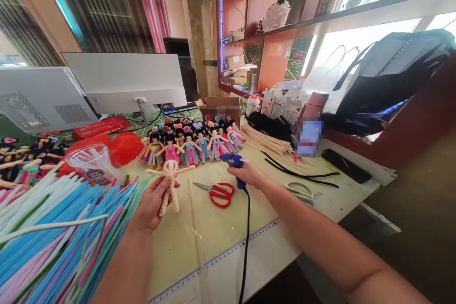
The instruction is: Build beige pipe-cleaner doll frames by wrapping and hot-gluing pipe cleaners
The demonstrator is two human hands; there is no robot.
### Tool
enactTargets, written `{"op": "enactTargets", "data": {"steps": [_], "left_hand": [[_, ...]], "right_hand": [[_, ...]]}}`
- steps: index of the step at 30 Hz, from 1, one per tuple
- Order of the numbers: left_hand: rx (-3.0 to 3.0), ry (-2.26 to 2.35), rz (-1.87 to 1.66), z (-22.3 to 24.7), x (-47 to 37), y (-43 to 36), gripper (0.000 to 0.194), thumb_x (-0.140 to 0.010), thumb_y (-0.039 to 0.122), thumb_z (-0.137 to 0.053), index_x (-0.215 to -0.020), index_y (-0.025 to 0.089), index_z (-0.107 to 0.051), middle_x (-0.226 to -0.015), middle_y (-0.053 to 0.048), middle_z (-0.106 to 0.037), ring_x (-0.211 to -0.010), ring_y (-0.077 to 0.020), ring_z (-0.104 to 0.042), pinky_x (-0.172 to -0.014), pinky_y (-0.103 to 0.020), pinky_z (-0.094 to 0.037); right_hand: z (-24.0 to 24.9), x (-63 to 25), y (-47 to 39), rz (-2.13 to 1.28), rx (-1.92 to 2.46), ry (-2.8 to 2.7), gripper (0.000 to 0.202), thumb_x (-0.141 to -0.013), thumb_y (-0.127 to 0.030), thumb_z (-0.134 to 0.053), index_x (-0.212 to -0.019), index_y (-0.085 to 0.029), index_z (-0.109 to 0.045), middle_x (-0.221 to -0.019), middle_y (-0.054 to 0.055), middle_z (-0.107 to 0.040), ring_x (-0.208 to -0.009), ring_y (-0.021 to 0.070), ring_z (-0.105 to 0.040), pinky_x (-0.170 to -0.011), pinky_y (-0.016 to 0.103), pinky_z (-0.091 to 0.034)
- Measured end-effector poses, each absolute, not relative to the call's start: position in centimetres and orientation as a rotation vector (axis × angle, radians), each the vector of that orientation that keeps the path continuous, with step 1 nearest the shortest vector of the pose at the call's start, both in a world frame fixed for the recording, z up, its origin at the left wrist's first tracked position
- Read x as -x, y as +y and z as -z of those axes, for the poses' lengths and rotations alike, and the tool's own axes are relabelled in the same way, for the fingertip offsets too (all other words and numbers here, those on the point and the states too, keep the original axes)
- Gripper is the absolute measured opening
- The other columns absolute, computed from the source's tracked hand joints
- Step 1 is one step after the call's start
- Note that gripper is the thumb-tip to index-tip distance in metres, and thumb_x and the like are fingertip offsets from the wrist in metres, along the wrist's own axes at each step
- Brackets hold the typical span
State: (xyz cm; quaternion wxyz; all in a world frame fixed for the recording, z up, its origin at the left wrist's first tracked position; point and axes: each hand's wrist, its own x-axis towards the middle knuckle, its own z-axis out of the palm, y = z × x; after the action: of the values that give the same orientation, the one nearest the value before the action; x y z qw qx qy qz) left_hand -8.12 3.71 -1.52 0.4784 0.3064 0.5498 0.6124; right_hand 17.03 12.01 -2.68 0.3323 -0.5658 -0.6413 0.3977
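My left hand [152, 203] is closed around the body of a cream pipe-cleaner doll figure [171, 168], its looped head up, arms spread and two twisted legs hanging down. In my right hand [245, 174] is a blue hot glue gun [232, 158], gripped by its handle, nozzle pointing left towards the figure but apart from it. A black cord [247, 237] runs down from the handle. Between my hands lie red-handled scissors [218, 194]. Just behind stands a cluster of finished dolls [190, 149] in colourful skirts with black hair.
Many coloured pipe cleaners [67, 228] heap up at left beside a plastic tub [87, 159]. Pale-handled scissors [302, 192], black pipe cleaners [299, 175] and a dark phone-like slab [345, 165] lie at right. A ruler strip [221, 257] crosses the table front. Monitors [131, 76] stand behind.
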Motion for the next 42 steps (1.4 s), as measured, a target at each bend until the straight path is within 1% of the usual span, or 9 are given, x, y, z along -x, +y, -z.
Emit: {"op": "enactTargets", "data": {"steps": [4, 9, 12, 15, 18, 27, 34, 38, 42], "left_hand": [[-0.753, 1.307, -1.503, 1.7, 8.3, 3.8, 0.043, -0.050, 0.041, -0.085, -0.079, 0.016, -0.065, -0.062, 0.001, -0.066, -0.047, -0.0064, -0.047, -0.042, -0.017, -0.036], [-0.855, 1.310, -1.487, 2.4, 8.1, 3.6, 0.046, -0.051, 0.046, -0.083, -0.079, 0.015, -0.064, -0.065, 0.001, -0.065, -0.051, -0.0071, -0.047, -0.047, -0.019, -0.035], [-0.904, 1.323, -1.482, 2.9, 8.1, 3.8, 0.043, -0.054, 0.047, -0.081, -0.078, 0.016, -0.062, -0.067, 0.000, -0.064, -0.057, -0.0089, -0.050, -0.053, -0.021, -0.037], [-0.937, 1.368, -1.509, 3.1, 8.0, 3.9, 0.039, -0.057, 0.046, -0.079, -0.076, 0.016, -0.062, -0.069, 0.000, -0.063, -0.060, -0.0099, -0.050, -0.058, -0.023, -0.039], [-0.977, 1.411, -1.537, 3.0, 7.7, 3.8, 0.034, -0.061, 0.043, -0.077, -0.076, 0.017, -0.061, -0.070, 0.000, -0.063, -0.061, -0.0105, -0.050, -0.061, -0.024, -0.041], [-1.039, 1.537, -1.591, 3.1, 7.3, 3.7, 0.021, -0.066, 0.032, -0.071, -0.077, 0.017, -0.061, -0.070, 0.002, -0.059, -0.065, -0.0112, -0.051, -0.065, -0.025, -0.042], [-1.189, 1.740, -1.589, 2.8, 7.2, 3.2, 0.016, -0.072, 0.029, -0.068, -0.081, 0.019, -0.059, -0.072, 0.004, -0.058, -0.059, -0.0098, -0.046, -0.058, -0.024, -0.039], [-1.356, 1.951, -1.567, 2.4, 7.1, 2.8, 0.015, -0.073, 0.023, -0.068, -0.085, 0.020, -0.061, -0.083, 0.001, -0.063, -0.068, -0.0116, -0.050, -0.067, -0.025, -0.042], [-1.521, 2.103, -1.523, 2.3, 7.2, 2.5, 0.015, -0.074, 0.019, -0.068, -0.087, 0.020, -0.061, -0.088, -0.001, -0.066, -0.080, -0.0156, -0.056, -0.076, -0.029, -0.043]], "right_hand": [[0.2, -16.1, 11.8, -1.220, 1.308, -1.578, 0.014, -0.074, -0.028, -0.062, -0.081, -0.017, -0.063, -0.066, 0.002, -0.062, -0.057, 0.0129, -0.055, -0.051, 0.024, -0.045], [-1.3, -13.8, 11.3, -1.459, 0.899, -1.370, 0.028, -0.059, -0.030, -0.073, -0.084, -0.018, -0.067, -0.075, 0.002, -0.066, -0.057, 0.0102, -0.055, -0.051, 0.023, -0.044], [-0.6, -12.8, 10.6, -1.519, 0.844, -1.380, 0.030, -0.058, -0.035, -0.077, -0.081, -0.018, -0.068, -0.070, 0.001, -0.064, -0.054, 0.0096, -0.051, -0.049, 0.024, -0.041], [0.5, -12.2, 9.6, -1.504, 1.005, -1.481, 0.033, -0.059, -0.043, -0.078, -0.079, -0.018, -0.069, -0.059, -0.001, -0.059, -0.051, 0.0109, -0.050, -0.046, 0.025, -0.039], [0.9, -12.0, 8.6, -1.461, 1.153, -1.574, 0.033, -0.062, -0.048, -0.076, -0.077, -0.020, -0.068, -0.056, -0.002, -0.057, -0.051, 0.0115, -0.049, -0.047, 0.026, -0.039], [0.2, -11.3, 7.1, -1.262, 0.954, -1.778, 0.027, -0.068, -0.048, -0.069, -0.069, -0.023, -0.059, -0.055, -0.004, -0.047, -0.050, 0.0111, -0.038, -0.043, 0.026, -0.032], [0.5, -11.6, 7.3, -1.303, 0.967, -1.772, 0.029, -0.070, -0.049, -0.069, -0.067, -0.023, -0.057, -0.053, -0.004, -0.045, -0.049, 0.0107, -0.037, -0.045, 0.027, -0.031], [0.3, -11.6, 7.1, -1.315, 1.037, -1.712, 0.031, -0.069, -0.050, -0.070, -0.067, -0.022, -0.057, -0.054, -0.004, -0.046, -0.049, 0.0108, -0.038, -0.046, 0.027, -0.032], [0.3, -11.6, 7.1, -1.296, 0.987, -1.756, 0.031, -0.068, -0.049, -0.070, -0.065, -0.023, -0.054, -0.051, -0.005, -0.040, -0.046, 0.0095, -0.033, -0.042, 0.026, -0.028]]}}
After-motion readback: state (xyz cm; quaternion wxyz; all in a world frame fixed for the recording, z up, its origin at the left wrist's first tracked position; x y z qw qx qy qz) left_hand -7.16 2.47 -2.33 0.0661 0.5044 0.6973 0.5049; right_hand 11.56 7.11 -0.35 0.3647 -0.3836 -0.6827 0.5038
